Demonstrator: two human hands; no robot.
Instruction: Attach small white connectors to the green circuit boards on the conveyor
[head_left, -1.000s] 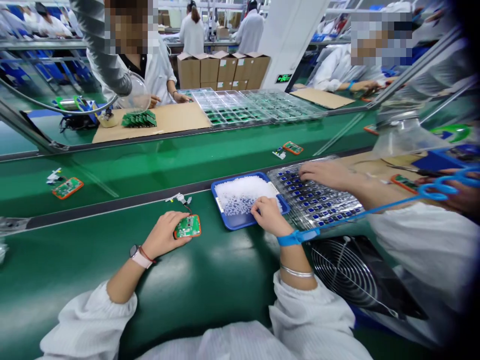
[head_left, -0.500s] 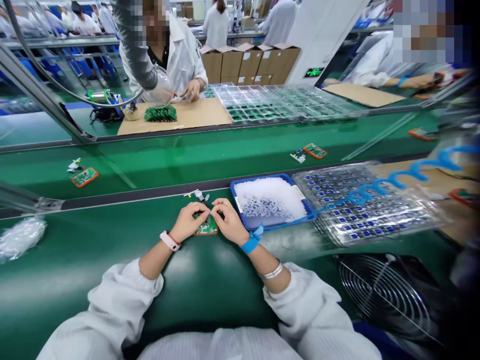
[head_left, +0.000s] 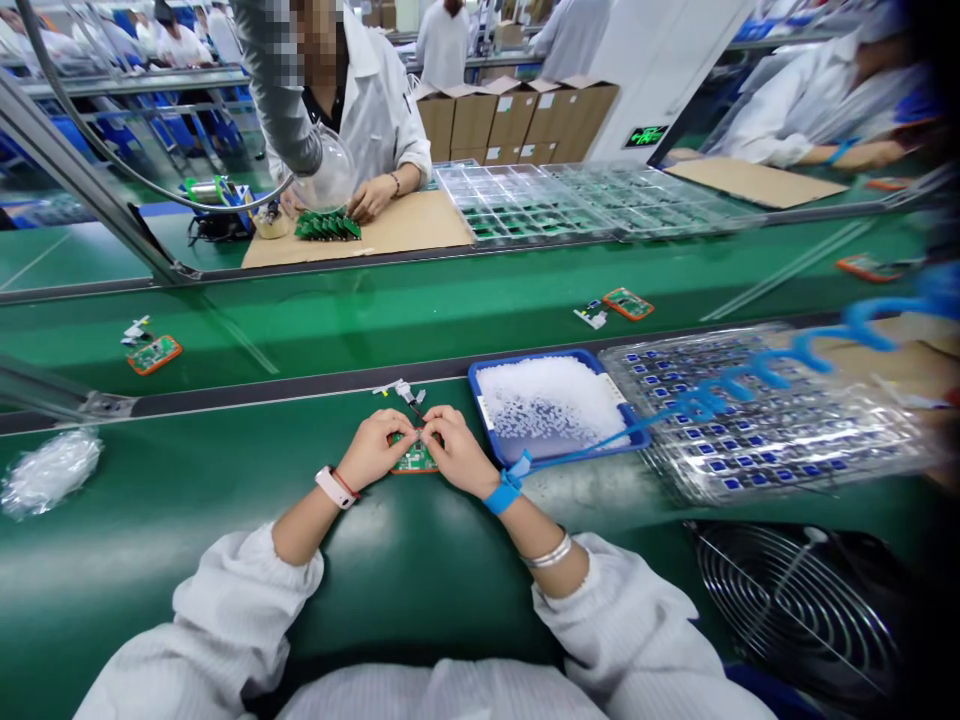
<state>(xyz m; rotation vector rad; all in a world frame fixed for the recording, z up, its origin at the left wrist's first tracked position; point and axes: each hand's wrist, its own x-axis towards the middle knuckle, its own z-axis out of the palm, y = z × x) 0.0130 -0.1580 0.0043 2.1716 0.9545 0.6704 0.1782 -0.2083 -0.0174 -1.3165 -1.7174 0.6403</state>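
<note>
Nearest the wearer, white sleeves [head_left: 232, 590] lie either side of a bare stretch of green bench [head_left: 420, 570], with a black fan [head_left: 787, 600] behind a wire guard at the right. Beyond the sleeves, the left hand [head_left: 379, 447] and right hand [head_left: 459, 455] meet over an orange-edged circuit board [head_left: 417, 462], which lies flat on the bench between them. The fingers of both hands are bent, thumbs and forefingers drawn nearly together at the board's upper part — whether they pinch a small part there cannot be told. A blue strap [head_left: 504, 492] circles the right wrist. Well to the left lies a crumpled clear plastic bag [head_left: 52, 472]. Right of the hands, a blue tray [head_left: 484, 425] holds white pellets [head_left: 547, 390]; beside it stand clear trays of blue-faced parts [head_left: 720, 425]. Just past the board sits a white connector [head_left: 409, 392]. Farther off, a green belt [head_left: 420, 320] carries similar boards, one at left [head_left: 154, 355]. Across it, a co-worker's hand [head_left: 371, 200] is at a cluster of green boards [head_left: 328, 226] on cardboard — cartons [head_left: 510, 115] stand behind.
</note>
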